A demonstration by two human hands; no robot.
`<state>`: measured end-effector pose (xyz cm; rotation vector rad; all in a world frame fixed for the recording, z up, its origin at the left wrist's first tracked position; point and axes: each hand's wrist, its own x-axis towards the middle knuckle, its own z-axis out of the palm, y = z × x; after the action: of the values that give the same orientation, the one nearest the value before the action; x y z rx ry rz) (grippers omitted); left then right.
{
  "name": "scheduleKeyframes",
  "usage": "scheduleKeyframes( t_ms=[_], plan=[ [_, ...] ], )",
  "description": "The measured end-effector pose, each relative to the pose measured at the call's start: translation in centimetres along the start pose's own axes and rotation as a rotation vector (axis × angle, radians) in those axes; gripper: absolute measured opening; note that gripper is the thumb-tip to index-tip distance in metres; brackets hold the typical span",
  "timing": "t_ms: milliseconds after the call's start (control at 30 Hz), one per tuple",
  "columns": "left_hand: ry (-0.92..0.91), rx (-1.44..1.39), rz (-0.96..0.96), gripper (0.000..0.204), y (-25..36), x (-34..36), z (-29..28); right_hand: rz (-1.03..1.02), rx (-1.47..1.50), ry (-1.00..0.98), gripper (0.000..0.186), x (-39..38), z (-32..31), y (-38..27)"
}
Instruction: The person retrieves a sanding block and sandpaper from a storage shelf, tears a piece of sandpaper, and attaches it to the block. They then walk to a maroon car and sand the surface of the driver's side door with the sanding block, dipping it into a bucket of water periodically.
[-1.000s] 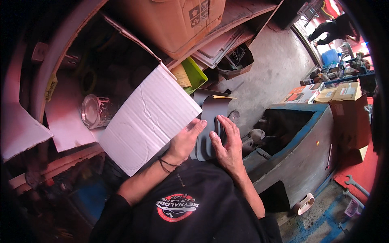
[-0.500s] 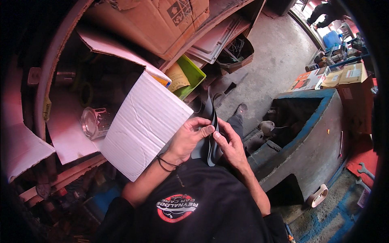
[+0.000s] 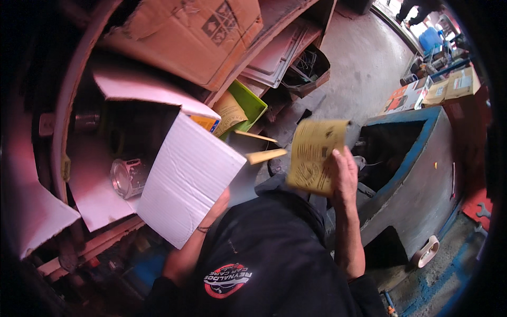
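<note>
My right hand (image 3: 344,173) grips a sandpaper sheet (image 3: 311,156) by its right edge, its yellow printed backing facing up. Most of my left hand (image 3: 219,205) is hidden behind the white cardboard flap (image 3: 193,177), fingers included. Beside it, more sandpaper sheets (image 3: 244,185) stick out past the flap, dark grey on one face. Their curled yellow edges show between the flap and my right hand, so my left hand appears to hold them. A green tray (image 3: 253,103) with another yellow-backed sheet (image 3: 231,112) lies beyond the flap.
A metal can (image 3: 127,177) lies inside the open carton at left. Above it, a shelf carries a large brown box (image 3: 185,37). At right stands a grey, blue-rimmed trough (image 3: 406,174), with cartons (image 3: 451,87) behind it. A person's legs (image 3: 414,11) show at the far top right.
My hands have moved apart from the folded grey sheets. The right hand has gone right and up with one sheet, now yellow side up. The left has moved behind the flap.
</note>
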<state>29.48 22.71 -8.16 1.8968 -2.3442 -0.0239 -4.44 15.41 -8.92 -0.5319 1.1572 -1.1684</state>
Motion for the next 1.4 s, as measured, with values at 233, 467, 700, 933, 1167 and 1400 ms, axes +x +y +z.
scheduleKeyframes(
  t_ms=[233, 467, 700, 933, 1167, 1400],
  plan=[
    [-0.035, 0.043, -0.065, 0.015, -1.6, -4.6, -1.9, 0.019, 0.248, -0.165, 0.04, 1.8, 7.2, -0.8],
    [0.002, -0.319, -0.376, 0.013, 0.7, -3.4, -3.0, 0.067, 0.059, -0.153, 0.035, 4.9, 11.9, 6.8],
    [-0.028, -0.44, -0.285, 0.01, 1.8, -2.8, -2.9, 0.13, -0.356, -0.309, 0.032, 5.5, 11.9, 4.7],
    [-0.067, -0.231, -0.189, 0.007, -2.3, -6.0, -4.0, 0.085, -0.199, -0.143, 0.031, 6.3, 14.8, 8.3],
    [-0.078, -0.184, -0.153, 0.007, -2.6, -7.9, -6.1, -0.091, -0.607, 0.015, 0.035, 8.2, 19.6, 7.2],
    [-0.092, -0.335, -0.133, 0.007, -0.3, -6.6, -3.5, -0.133, -1.107, -0.283, 0.055, 11.1, 22.3, 5.3]
  ],
)
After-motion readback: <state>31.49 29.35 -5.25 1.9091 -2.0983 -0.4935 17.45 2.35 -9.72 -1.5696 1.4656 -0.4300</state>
